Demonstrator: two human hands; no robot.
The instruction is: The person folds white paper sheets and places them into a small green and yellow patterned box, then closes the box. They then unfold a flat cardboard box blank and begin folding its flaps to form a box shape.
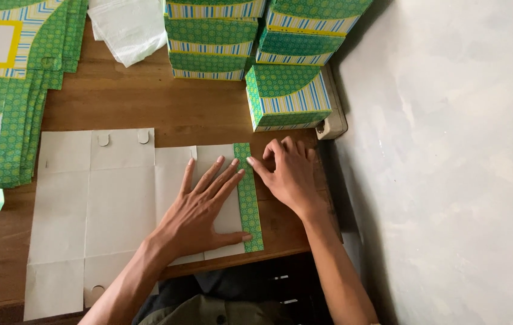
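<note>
**A:** We look down on a wooden table that fills the left of the view, with a pale grey wall along its right edge. What lies on it?

**B:** We take the unfolded cardboard sheet as our landmark. It lies flat, plain side up, on the near part of the table, its near edge hanging over the table's front. Left of the sheet we see a pile of flat green patterned box blanks. Beyond the sheet, by the wall, we see stacked finished green boxes; the nearest one stands just past the sheet's right end. A white plastic bag lies beyond the sheet, between the blanks and the boxes.

**A:** And the hands?

**B:** Our left hand rests flat on the right part of the sheet, palm down, fingers spread wide, thumb stretched along the near edge. At the sheet's right edge a narrow green patterned flap is folded over, printed side up. Our right hand sits just right of that flap, fingers curled close together, fingertips touching the flap's far end. We cannot tell whether they pinch it or only press it.
</note>
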